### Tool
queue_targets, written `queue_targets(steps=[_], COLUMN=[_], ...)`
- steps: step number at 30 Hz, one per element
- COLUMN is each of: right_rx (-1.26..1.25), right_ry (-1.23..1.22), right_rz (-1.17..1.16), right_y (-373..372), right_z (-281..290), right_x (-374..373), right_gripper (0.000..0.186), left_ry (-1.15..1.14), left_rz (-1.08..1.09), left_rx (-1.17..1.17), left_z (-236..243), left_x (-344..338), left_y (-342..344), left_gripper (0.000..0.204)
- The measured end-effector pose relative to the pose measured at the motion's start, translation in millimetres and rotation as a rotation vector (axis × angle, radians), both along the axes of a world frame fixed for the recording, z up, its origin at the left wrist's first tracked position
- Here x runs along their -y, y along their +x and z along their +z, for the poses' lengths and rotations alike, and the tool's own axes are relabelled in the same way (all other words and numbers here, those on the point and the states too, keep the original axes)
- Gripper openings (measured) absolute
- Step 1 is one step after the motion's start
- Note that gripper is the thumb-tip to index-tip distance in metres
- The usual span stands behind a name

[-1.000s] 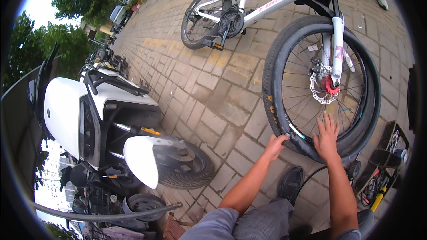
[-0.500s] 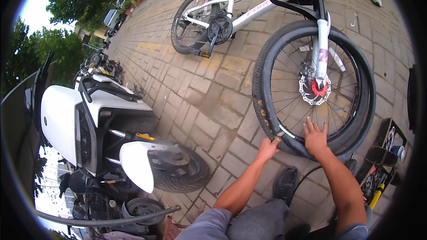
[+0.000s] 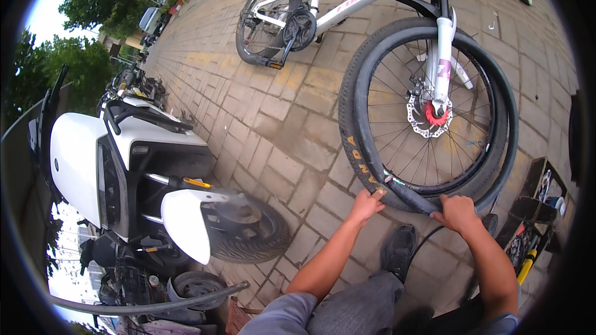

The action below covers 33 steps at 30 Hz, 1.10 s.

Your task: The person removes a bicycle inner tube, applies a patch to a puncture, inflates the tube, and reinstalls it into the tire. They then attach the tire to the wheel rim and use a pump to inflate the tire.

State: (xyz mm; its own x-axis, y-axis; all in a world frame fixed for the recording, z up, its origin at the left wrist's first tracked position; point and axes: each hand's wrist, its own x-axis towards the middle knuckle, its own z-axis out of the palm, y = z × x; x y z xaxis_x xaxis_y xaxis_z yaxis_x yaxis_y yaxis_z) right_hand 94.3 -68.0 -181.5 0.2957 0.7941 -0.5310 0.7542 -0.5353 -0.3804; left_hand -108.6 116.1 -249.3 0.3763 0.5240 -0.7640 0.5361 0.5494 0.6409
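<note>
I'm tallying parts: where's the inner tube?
Head view, right half: the inner tube runs along the front wheel, its lower stretch in the right hand.

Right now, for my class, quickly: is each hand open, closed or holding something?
Left hand: fingers curled at the tire's edge; whether it grips cannot be told.
Right hand: closed, holding the rubber tube.

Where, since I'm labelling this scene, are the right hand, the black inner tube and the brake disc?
Right hand (image 3: pixel 459 213): head view, on the back of the hand.
Black inner tube (image 3: pixel 411 199): head view, on its lower stretch.
Brake disc (image 3: pixel 428 132): head view, on its lower outer ring.
</note>
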Motion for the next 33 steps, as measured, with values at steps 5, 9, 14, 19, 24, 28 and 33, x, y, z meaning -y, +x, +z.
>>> queue_targets(steps=[5, 9, 14, 19, 24, 28, 33], right_rx=[0.127, 0.205, 0.103, 0.058, 0.024, -0.051, -0.065], right_ry=[0.192, 0.456, 0.486, 0.375, -0.134, -0.271, -0.112], right_rz=[-0.162, -0.383, -0.248, -0.094, 0.254, 0.218, 0.048], right_y=[5, 11, -6, 4, 12, 13, 8], right_z=[-45, -55, -87, -70, -30, -22, -32], right_x=[17, -10, 21, 18, -10, -18, -6], right_gripper=[0.020, 0.015, 0.023, 0.035, 0.057, 0.065, 0.061], left_ry=[-0.023, -0.048, -0.042, -0.075, -0.100, -0.037, 0.941], left_rz=[0.091, 0.098, 0.141, 0.091, 0.100, 0.033, -0.808], left_rx=[0.036, 0.038, -0.040, -0.010, -0.014, -0.047, -0.073], left_z=[-16, -3, 19, 21, 2, 3, 18], left_x=[2, 4, 6, -1, -2, 9, 30], left_y=[7, 11, 28, 24, 19, 17, 31], left_gripper=[0.032, 0.036, 0.042, 0.045, 0.045, 0.050, 0.067])
